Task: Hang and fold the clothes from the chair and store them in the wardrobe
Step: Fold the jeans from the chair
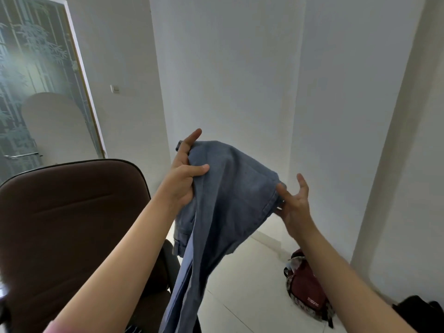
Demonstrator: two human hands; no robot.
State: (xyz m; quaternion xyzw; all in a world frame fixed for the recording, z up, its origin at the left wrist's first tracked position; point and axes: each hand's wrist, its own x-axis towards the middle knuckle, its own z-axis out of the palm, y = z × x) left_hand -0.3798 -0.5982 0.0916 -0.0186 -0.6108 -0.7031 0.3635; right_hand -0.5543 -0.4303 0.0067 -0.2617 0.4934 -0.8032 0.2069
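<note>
Between the two raised hands hung a pair of blue jeans (223,193), held up at the waistband and lifted well off the floor, most likely so that the legs could drop straight and the garment could be lined up for folding or hanging. Gripped at one end by the left hand (185,176): thumb pressed across the near face of the denim, lower fingers curled behind the cloth, index finger pointing up and free of it. Met at the other end by the right hand (294,203), fingers spread and mostly straight, only the tips of thumb and nearest finger touching or lightly pinching the corner of the waistband; whether a firm hold was made there could not be told. Hands kept apart, with the top of the jeans stretched and sagging between them, and the legs trailing down below the left forearm, blurred towards the bottom. Behind and below the left arm stood a brown padded chair (72,212), close to the hanging cloth. Below the right hand, on the pale tiled floor (240,296), lay a dark red backpack (306,287), well apart from the jeans. No wardrobe in view.
</note>
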